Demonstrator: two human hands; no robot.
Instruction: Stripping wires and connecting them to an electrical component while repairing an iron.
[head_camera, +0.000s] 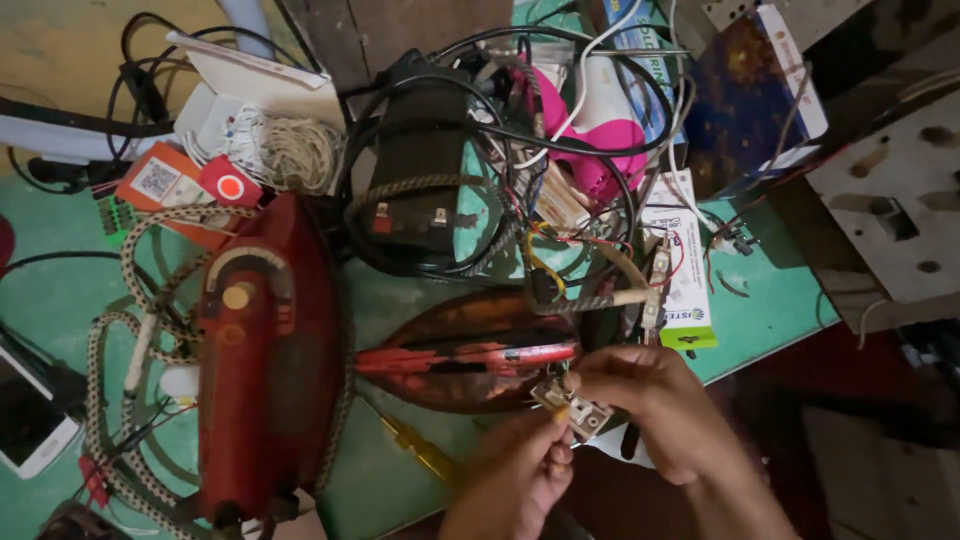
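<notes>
Pinching from both sides, the two hands meet over the near edge of the green table (770, 300). The left hand (520, 480) comes up from below with its fingertips closed on a small pale rectangular electrical part with dark contacts (572, 408); the right hand (650, 395) grips the same part from above and to the right, fingers curled tight around it. Just beyond the hands lies a dark brown, boat-shaped iron soleplate (460, 350), with a red-handled screwdriver (470, 355) resting across it, its tip near the right hand's fingers. Further left of the hands stands a red clothes iron body (265, 360), ringed by a braided black-and-white cord (110, 360). A yellow-handled screwdriver (420, 450) lies beside the left hand. Well beyond the hands sits a black box tangled in wires (420, 165).
</notes>
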